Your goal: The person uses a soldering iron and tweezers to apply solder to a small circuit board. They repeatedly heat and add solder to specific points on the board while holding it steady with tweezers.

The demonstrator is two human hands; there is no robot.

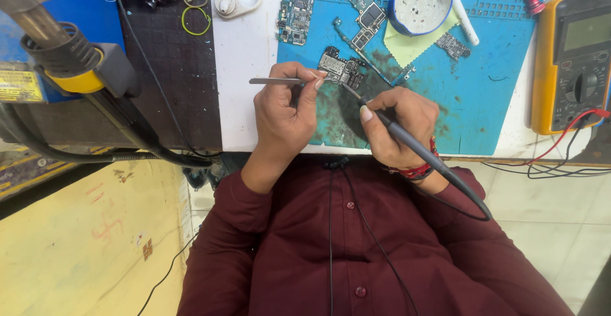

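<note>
The blue work mat (490, 93) served as the reference for all positions. At its near left portion, on a dark scorched patch, lay the small circuit board (340, 69) under attention.

The left hand (283, 115) was closed around a pair of metal tweezers (280, 81), held level with the tips directed rightward onto the board's near edge. This grip appeared intended to steady the board or a component on it. The right hand (398, 128) was clamped pen-fashion on a dark soldering iron (407, 139), its fine tip angled up and left to meet the board just beside the tweezer tips. The iron's cable trailed back over the right wrist, which bore a red thread band (420, 171). Both hands rested on the mat's near edge, close together but not touching, presumably for fine control.

Further boards lay at the mat's far left: one green circuit board (294, 17) and another board (368, 20) beside it, set apart from the working patch. A round blue-rimmed tin (420, 3) stood on a yellow-green cloth (414, 45) at the mat's far centre, with a white pen-shaped tool (463, 17) just beside it.

Off the mat's right edge stood a yellow multimeter (573, 61) with a red lead (569, 131) running from it. Well to the mat's left, a hot-air handpiece (60, 52) hung in its holder, its hose looping below the bench.
</note>
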